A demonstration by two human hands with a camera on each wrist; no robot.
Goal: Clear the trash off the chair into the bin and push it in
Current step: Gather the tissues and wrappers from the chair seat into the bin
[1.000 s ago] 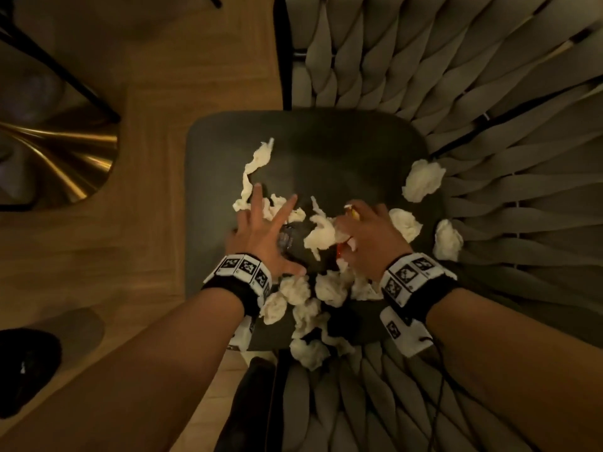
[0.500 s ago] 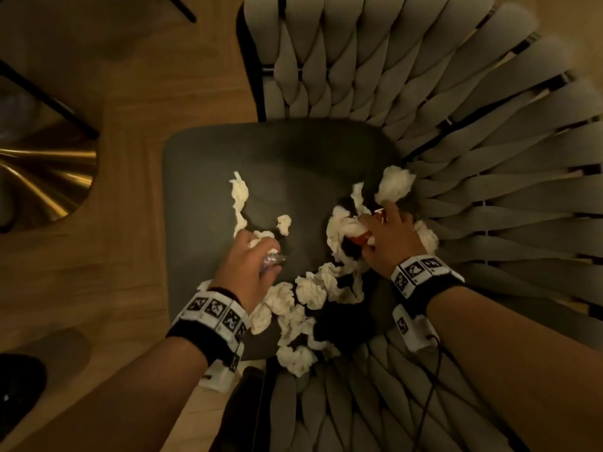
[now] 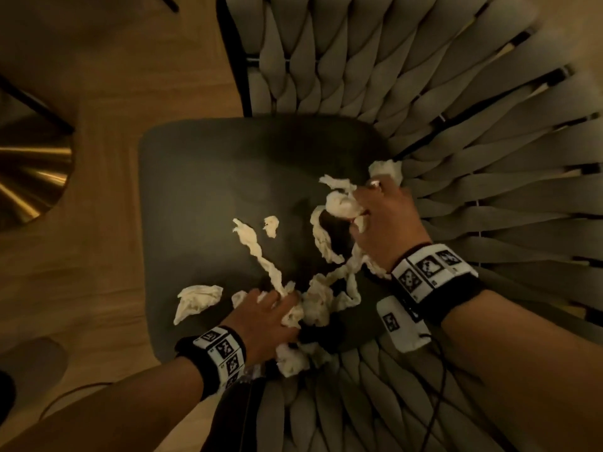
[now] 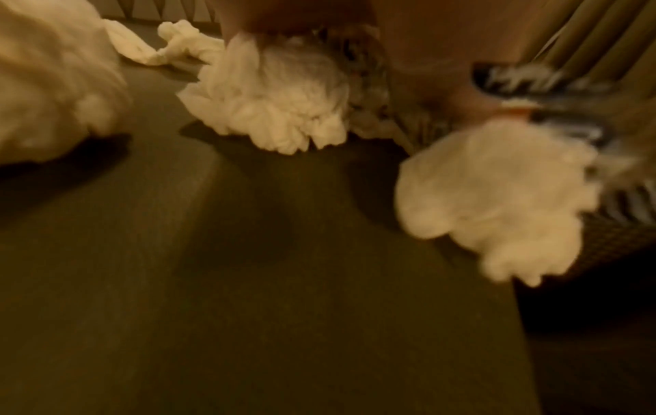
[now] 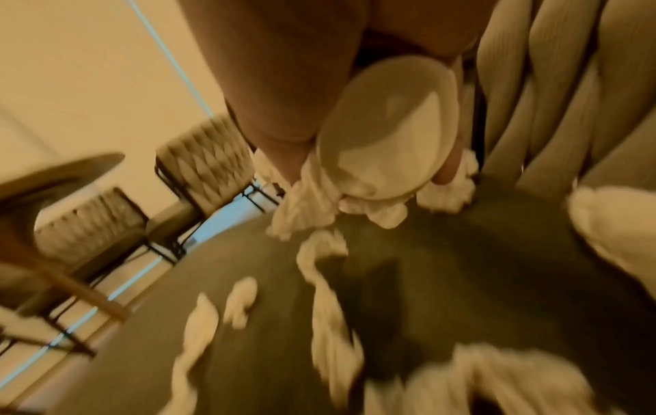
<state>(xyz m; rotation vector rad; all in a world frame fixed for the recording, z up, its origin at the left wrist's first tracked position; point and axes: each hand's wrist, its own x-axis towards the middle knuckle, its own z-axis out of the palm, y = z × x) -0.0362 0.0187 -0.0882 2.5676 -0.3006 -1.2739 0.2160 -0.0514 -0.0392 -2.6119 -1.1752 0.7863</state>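
Note:
Crumpled white tissues lie over the dark grey chair seat (image 3: 212, 190). My left hand (image 3: 280, 308) is at the seat's near edge, fingers curled into a tissue wad (image 4: 277, 106) with crinkled plastic beside it. A twisted tissue strip (image 3: 257, 252) trails away from that hand. My right hand (image 3: 368, 203) is at the seat's right side and grips tissue together with a round white object (image 5: 383, 132). Loose pieces remain: a wad (image 3: 195, 300) to the left, a scrap (image 3: 271, 225) mid-seat, and a wad (image 3: 386, 169) against the backrest. A dark mesh surface (image 4: 621, 247) shows beyond the seat edge.
The woven grey backrest (image 3: 456, 125) wraps round the far and right sides of the seat. A gold table base (image 3: 29, 177) stands on the wooden floor (image 3: 98, 256) to the left. More woven chairs (image 5: 202, 160) stand further off.
My left hand has drawn back to the near edge and closed on tissue. My right hand has moved out toward the backrest with its handful. The tissues are more spread and strung out.

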